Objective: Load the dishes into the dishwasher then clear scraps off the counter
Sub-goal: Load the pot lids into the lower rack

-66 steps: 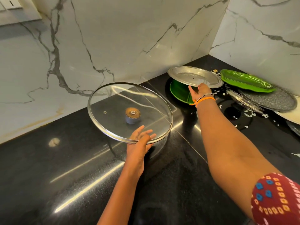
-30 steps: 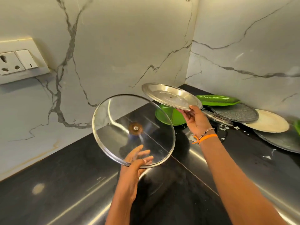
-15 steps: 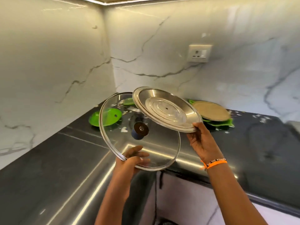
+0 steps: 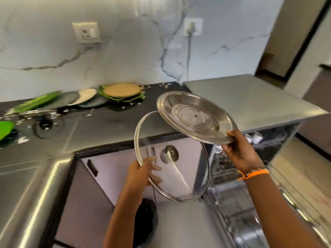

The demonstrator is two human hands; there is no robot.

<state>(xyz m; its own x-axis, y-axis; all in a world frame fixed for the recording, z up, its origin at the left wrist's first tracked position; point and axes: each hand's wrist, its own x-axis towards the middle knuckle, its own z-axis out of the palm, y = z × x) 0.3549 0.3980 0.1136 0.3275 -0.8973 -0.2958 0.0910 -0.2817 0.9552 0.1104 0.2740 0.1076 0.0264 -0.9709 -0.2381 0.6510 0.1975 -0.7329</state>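
My left hand [image 4: 141, 173] grips the rim of a round glass lid [image 4: 179, 178] with a metal knob, held tilted in the air in front of the counter. My right hand [image 4: 239, 149] holds a steel plate [image 4: 195, 116] by its near edge, raised above and overlapping the lid's top. Below and to the right is the open dishwasher [image 4: 238, 199] with its wire rack pulled out. Several more plates, green, grey, white and tan [image 4: 121, 90], lie along the back of the black counter [image 4: 100, 127] among white scraps [image 4: 23, 139].
A steel appliance top [image 4: 250, 99] sits right of the counter above the dishwasher. A cable hangs from a wall socket [image 4: 192, 26]. A dark round bin [image 4: 146, 222] stands on the floor under my left arm. A doorway opens at the far right.
I have turned right, away from the counter corner, carrying both the lid and the steel plate. The open dishwasher has come into view below them.
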